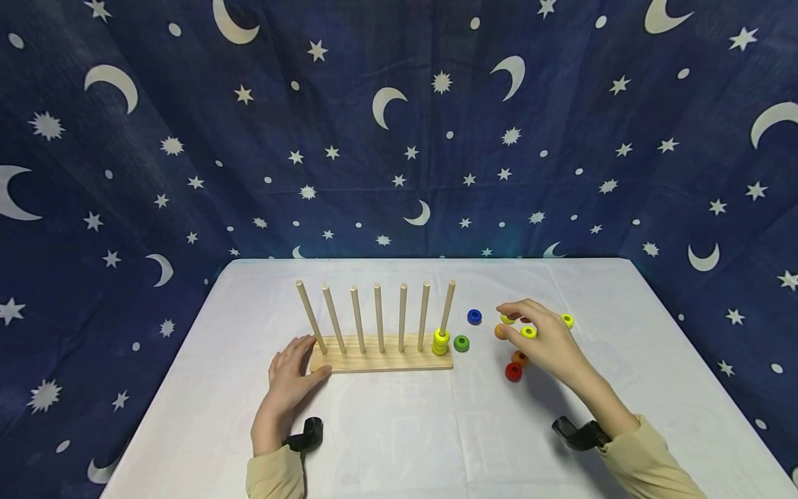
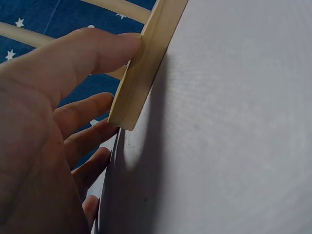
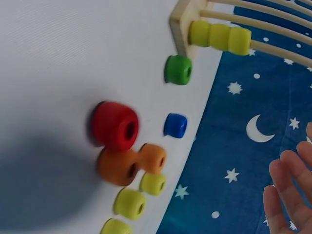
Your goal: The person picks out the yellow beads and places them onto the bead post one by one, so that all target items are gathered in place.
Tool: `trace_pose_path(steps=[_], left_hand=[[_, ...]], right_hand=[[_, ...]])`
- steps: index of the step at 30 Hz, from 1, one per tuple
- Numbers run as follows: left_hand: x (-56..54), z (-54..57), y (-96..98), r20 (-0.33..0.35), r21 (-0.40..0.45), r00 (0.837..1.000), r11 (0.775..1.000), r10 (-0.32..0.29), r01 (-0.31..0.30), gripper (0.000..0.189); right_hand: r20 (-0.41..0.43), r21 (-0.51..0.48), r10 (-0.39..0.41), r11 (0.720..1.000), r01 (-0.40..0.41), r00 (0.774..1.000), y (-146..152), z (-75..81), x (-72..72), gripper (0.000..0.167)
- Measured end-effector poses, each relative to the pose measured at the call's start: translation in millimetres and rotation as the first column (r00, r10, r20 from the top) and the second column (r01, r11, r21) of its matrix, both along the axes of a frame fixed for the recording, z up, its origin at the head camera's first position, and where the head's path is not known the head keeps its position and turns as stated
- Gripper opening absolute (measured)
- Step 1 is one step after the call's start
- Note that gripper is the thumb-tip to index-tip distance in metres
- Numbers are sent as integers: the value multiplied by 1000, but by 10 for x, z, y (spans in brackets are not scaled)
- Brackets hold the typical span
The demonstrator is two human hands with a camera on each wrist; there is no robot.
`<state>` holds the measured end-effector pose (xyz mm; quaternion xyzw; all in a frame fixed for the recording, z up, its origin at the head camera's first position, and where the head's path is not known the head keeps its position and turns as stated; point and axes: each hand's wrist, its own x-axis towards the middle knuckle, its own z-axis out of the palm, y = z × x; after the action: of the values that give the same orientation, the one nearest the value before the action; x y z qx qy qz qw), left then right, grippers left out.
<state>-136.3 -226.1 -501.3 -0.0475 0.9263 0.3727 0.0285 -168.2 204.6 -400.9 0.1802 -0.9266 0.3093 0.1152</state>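
A wooden peg stand (image 1: pixel 380 364) with several upright pegs stands on the table. Three yellow beads (image 1: pixel 440 342) are stacked on its rightmost peg. At the stand's left end, my left hand (image 1: pixel 289 374) holds the base, thumb (image 2: pixel 122 51) on the front edge and fingers around the end. Over the loose beads on the right hovers my right hand (image 1: pixel 548 343), fingers apart from the thumb and nothing between them. Beneath and around it lie yellow beads (image 3: pixel 130 204), orange beads (image 3: pixel 117 166) and a red bead (image 3: pixel 115 126). The hand hides part of this group in the head view.
Between the stand and the loose group sit a green bead (image 1: pixel 461 343) and a blue bead (image 1: pixel 474 317). A white cloth covers the table (image 1: pixel 399 430). Behind it hangs a dark blue curtain (image 1: pixel 349 208) with moons and stars.
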Motion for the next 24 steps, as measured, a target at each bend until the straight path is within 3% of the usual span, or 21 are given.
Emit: trace_pose_path(steps=[10, 24], left_hand=[[-2, -10, -7, 4, -1, 1000, 1000, 0, 0, 73], [-1, -16, -13, -10, -1, 1000, 1000, -8, 8, 73]], right_hand=[[-26, 47, -49, 998, 50, 998, 213, -130, 60, 33], [-94, 56, -79, 995, 85, 992, 546, -407, -19, 35]])
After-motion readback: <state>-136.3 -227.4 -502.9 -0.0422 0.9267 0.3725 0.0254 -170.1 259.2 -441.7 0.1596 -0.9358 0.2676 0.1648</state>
